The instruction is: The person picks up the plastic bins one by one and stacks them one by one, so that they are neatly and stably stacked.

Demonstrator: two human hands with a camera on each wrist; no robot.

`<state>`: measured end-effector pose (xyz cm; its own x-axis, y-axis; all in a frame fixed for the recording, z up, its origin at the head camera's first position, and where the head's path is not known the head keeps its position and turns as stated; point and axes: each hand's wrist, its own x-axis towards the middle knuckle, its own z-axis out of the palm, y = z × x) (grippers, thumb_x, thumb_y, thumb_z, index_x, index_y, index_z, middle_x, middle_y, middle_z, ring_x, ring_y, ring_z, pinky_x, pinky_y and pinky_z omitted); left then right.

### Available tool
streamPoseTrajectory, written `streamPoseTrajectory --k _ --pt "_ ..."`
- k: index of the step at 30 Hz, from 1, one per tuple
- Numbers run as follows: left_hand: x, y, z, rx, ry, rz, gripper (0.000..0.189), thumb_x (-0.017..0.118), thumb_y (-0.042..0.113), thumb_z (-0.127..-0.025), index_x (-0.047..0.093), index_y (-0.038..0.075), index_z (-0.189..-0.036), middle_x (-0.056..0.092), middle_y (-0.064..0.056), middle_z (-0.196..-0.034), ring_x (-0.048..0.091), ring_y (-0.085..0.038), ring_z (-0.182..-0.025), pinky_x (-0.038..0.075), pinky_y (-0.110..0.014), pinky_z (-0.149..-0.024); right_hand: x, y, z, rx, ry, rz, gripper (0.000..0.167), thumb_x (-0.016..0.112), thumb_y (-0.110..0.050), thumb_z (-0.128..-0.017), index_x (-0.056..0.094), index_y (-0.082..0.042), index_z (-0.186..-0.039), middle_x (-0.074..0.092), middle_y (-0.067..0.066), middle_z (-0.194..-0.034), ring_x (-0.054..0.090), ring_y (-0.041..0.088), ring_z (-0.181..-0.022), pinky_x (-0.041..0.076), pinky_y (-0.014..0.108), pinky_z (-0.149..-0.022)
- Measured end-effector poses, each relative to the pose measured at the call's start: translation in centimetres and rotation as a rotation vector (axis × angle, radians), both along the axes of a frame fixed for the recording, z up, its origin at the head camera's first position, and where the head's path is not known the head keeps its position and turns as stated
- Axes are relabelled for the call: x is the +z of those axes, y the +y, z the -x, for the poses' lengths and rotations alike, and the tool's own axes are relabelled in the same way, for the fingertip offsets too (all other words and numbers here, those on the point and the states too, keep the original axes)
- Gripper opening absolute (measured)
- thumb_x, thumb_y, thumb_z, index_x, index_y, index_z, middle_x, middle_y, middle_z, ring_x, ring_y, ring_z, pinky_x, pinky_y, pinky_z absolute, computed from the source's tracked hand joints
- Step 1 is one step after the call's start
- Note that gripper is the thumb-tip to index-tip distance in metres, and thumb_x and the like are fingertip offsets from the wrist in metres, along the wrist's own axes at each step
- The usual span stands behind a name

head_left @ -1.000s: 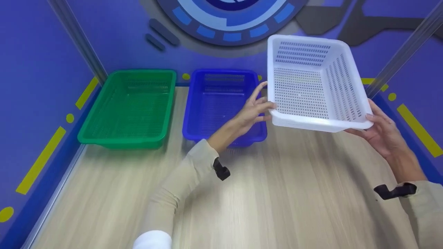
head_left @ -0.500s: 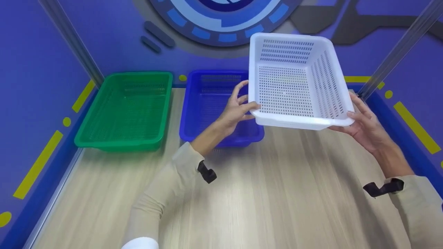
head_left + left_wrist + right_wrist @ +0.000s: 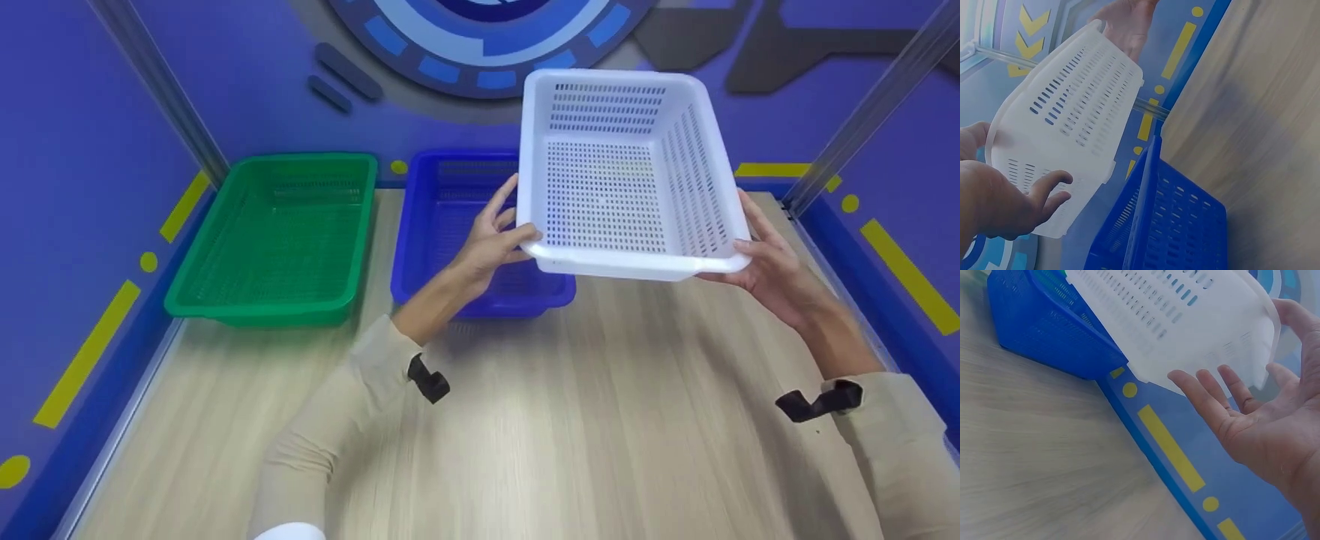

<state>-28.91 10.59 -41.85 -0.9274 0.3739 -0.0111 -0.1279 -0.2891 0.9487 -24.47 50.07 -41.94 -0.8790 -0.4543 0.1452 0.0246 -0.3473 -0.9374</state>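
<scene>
Both hands hold up a white slotted plastic basket (image 3: 607, 199), tilted so its inside faces the head camera. At its near left corner, my left hand (image 3: 486, 244) grips the rim, thumb on top and fingers against the outer side. My right hand (image 3: 776, 266) holds the near right corner the same way. The wrist views show the fingers spread along the basket's outer wall (image 3: 1081, 93). Behind and below its left part stands a blue basket (image 3: 480, 304), partly covered by it and by my left hand. No items show inside the white basket.
A green basket (image 3: 262, 309) stands on the wooden table (image 3: 517, 435) at the left, beside the blue one. Blue panels with yellow marks (image 3: 911, 277) wall in the back and both sides. Metal posts (image 3: 870, 112) rise at the back corners.
The white basket has moved left with both hands still on it, and now overlaps more of the blue basket in the head view. The green and blue baskets stay in place.
</scene>
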Motion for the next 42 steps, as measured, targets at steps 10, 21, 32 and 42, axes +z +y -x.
streamPoseTrajectory --k 10,21,32,42 --pt "-0.3 0.1 0.1 0.002 0.008 -0.005 0.092 0.062 -0.004 -0.089 0.023 0.032 -0.163 0.046 -0.027 -0.152 0.053 -0.050 -0.134 0.060 -0.046 -0.093 -0.1 0.3 0.1 0.022 0.015 0.000 0.072 0.035 -0.002 -0.107 0.008 -0.034 -0.165 0.016 0.006 -0.171 0.054 0.032 -0.138 0.054 0.055 -0.097" --pt "-0.8 0.2 0.3 0.014 0.026 0.005 0.091 0.062 -0.001 -0.088 0.024 0.034 -0.163 0.047 -0.024 -0.152 0.053 -0.048 -0.134 0.061 -0.040 -0.087 -0.5 0.6 0.4 -0.003 0.054 -0.073 0.070 0.038 -0.007 -0.108 0.010 -0.037 -0.165 0.010 0.010 -0.172 0.053 0.032 -0.138 0.056 0.050 -0.100" --pt "-0.2 -0.2 0.2 0.028 0.029 0.031 0.090 0.062 0.000 -0.089 0.024 0.033 -0.163 0.047 -0.023 -0.154 0.052 -0.048 -0.136 0.061 -0.036 -0.082 -0.5 0.9 0.7 0.003 0.053 -0.095 0.071 0.039 -0.007 -0.107 0.012 -0.038 -0.165 0.007 0.013 -0.172 0.047 0.037 -0.142 0.052 0.055 -0.103" --pt "-0.3 -0.1 0.1 0.018 0.014 0.050 0.090 0.061 0.001 -0.090 0.022 0.034 -0.164 0.044 -0.022 -0.156 0.050 -0.048 -0.138 0.060 -0.036 -0.085 -0.8 1.3 0.8 0.011 0.017 -0.061 0.072 0.042 -0.006 -0.107 0.014 -0.039 -0.164 0.007 0.011 -0.173 0.042 0.039 -0.146 0.050 0.058 -0.104"
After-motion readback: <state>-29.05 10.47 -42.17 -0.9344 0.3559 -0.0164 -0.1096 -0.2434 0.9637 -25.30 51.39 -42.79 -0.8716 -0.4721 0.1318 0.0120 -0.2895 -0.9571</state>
